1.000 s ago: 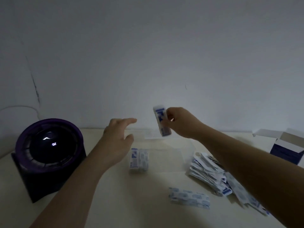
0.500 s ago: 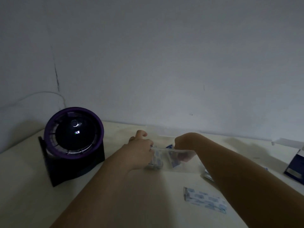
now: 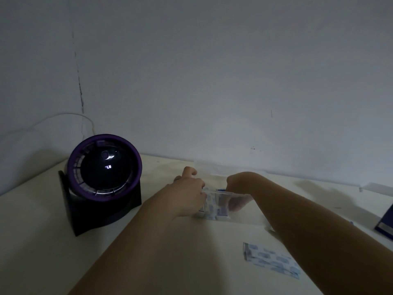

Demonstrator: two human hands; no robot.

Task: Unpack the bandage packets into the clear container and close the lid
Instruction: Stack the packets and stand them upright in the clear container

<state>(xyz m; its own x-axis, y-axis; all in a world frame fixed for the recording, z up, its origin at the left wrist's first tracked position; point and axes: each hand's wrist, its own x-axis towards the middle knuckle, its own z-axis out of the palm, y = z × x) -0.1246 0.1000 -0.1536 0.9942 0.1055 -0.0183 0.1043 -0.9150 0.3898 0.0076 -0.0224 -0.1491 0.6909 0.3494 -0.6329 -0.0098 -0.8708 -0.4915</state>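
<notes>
At mid-table, just right of the round purple-rimmed desk fan (image 3: 104, 167), the right hand (image 3: 238, 183) is lowered into the clear rectangular plastic container (image 3: 234, 193). In the frame one second back, that hand is held in the air with one packet pinched upright, and the left hand (image 3: 189, 193) is spread and reaching. The left hand is now curled round the container's left wall, so the box is steadied.

Meaning for the task: one more packet is judged delivered. Unpacking is part done and the lid is not yet closed.

The right fingers are seen only dimly through the wall, so it cannot be told whether the packet is released or pinched.

Materials:
- The container is thin-walled, glossy and transparent.
- The white-and-blue paper bandage packets (image 3: 210, 207) are stood on edge inside it, flat and slightly crinkled.
- A loose strip of joined packets (image 3: 271, 262) is left flat on the matte cream table (image 3: 53, 262), near the right forearm.
- A dark blue cardboard carton (image 3: 386, 222) is cut off at the right edge.
</notes>
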